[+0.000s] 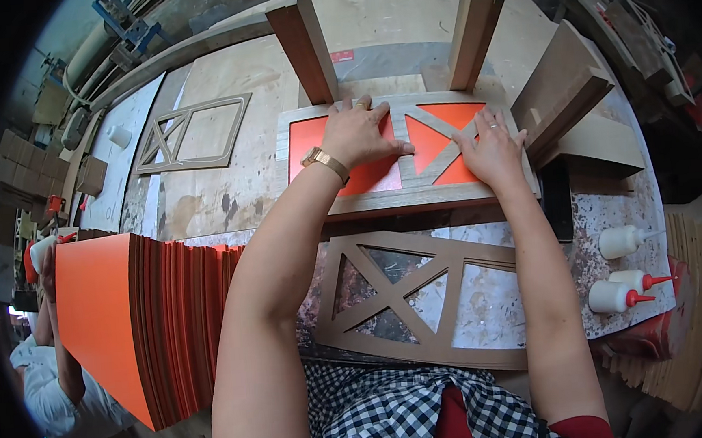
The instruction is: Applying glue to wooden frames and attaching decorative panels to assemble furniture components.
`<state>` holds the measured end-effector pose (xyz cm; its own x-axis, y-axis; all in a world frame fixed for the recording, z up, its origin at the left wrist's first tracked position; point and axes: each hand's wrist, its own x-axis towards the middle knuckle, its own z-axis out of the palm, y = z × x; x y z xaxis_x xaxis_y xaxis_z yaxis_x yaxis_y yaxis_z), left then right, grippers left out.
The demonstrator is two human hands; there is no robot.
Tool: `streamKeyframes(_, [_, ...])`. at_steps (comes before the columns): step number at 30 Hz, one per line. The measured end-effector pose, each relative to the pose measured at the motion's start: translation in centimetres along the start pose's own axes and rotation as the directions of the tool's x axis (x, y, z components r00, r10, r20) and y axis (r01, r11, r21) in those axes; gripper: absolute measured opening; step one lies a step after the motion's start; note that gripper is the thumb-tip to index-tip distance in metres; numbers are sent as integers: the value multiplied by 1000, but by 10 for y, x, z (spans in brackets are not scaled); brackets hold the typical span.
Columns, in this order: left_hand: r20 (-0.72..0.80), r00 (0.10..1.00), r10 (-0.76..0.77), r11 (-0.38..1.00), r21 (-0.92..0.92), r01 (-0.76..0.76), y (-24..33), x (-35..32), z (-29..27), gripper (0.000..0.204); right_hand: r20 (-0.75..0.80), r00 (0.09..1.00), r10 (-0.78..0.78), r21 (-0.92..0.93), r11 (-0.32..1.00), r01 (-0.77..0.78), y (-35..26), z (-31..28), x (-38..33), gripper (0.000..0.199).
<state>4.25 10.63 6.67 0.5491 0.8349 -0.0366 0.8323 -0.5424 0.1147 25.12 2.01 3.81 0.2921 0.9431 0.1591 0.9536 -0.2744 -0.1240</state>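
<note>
A flat wood-coloured lattice frame (447, 193) lies over an orange board (305, 145), which shows through its openings. My left hand (357, 137) rests on the frame's middle bar and the orange surface, fingers spread, a gold watch (327, 162) at the wrist. At the right end, beside the X-shaped bars, my right hand (492, 148) presses on the frame with fingers apart. Neither hand grips anything. Nearer to me lie brown lattice frames (389, 296), stacked and crossed by an X. Two wooden posts (306, 47) (473, 39) stand upright behind the panel.
A tall stack of orange boards (97, 318) stands at left. White glue bottles (619, 241) sit at right, below a leaning wooden board (561, 86). Another lattice frame (239, 133) lies at the far left. A co-worker's hand (48, 269) holds a white bottle.
</note>
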Motion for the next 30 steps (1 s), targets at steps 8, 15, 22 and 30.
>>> streamKeyframes(8, [-250,968,30,999,-25,-37,-14,-10,37,87,-23,999,-48,36,998,48,-2,6,-10,60])
streamKeyframes(15, [-614,774,-154,928,-359,-100,-74,-38,37,41,0,1000,-17,11,1000,17,1,3,-4,60])
streamKeyframes(22, [-426,847,-319,936,-279,212,-119,-63,61,33,32,999,-6,16,1000,6,-1,8,-2,60])
streamKeyframes(30, [-367,883,-292,949,0,314,-100,-64,38,36,59,998,14,39,999,-16,-3,-2,-5,60])
